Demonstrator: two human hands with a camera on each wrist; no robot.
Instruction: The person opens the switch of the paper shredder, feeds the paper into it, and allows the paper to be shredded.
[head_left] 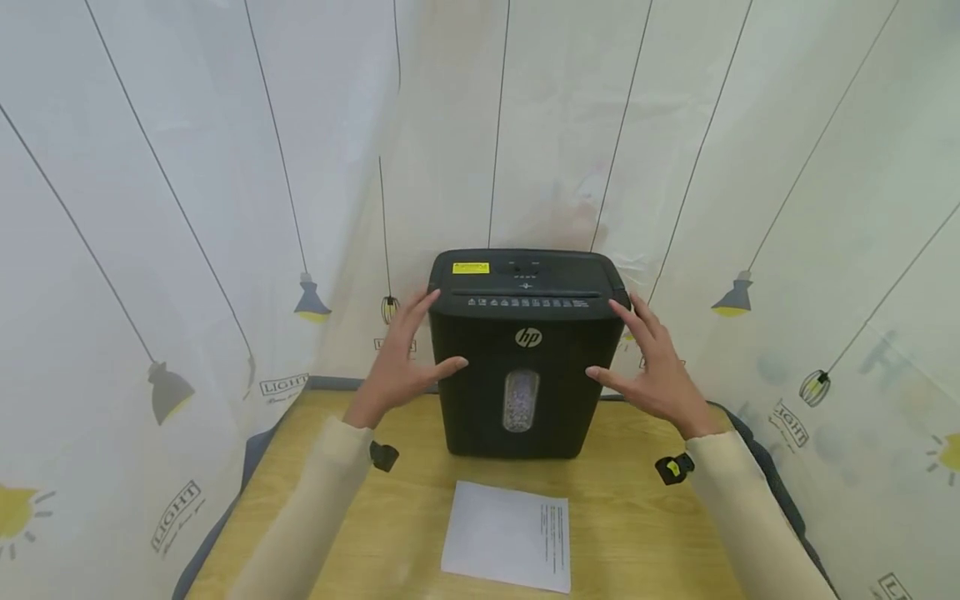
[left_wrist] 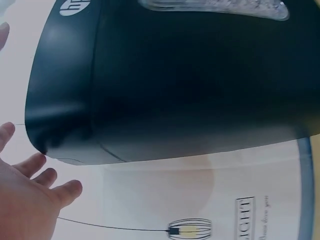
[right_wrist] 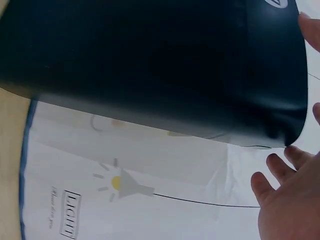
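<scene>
A black HP paper shredder [head_left: 480,400] stands upright on the table, a yellow label [head_left: 470,268] and a feed slot on its top. Bits of shredded paper show through the clear window [head_left: 521,402] in its front. My left hand [head_left: 396,367] is at its upper left side, fingers spread and loosely bent, thumb in front. On the opposite side my right hand [head_left: 658,373] mirrors it. In both wrist views fingertips come right up to the shredder's top corner, and the palms stay apart from its body. A printed white sheet of paper [head_left: 504,535] lies in front of the shredder.
The wooden table [head_left: 637,517] has a dark blue border [head_left: 251,458] along its sides. Close behind and on both sides hangs a pale sheet [head_left: 570,125] printed with lamps. A black strap with a device [head_left: 675,469] sits at each wrist.
</scene>
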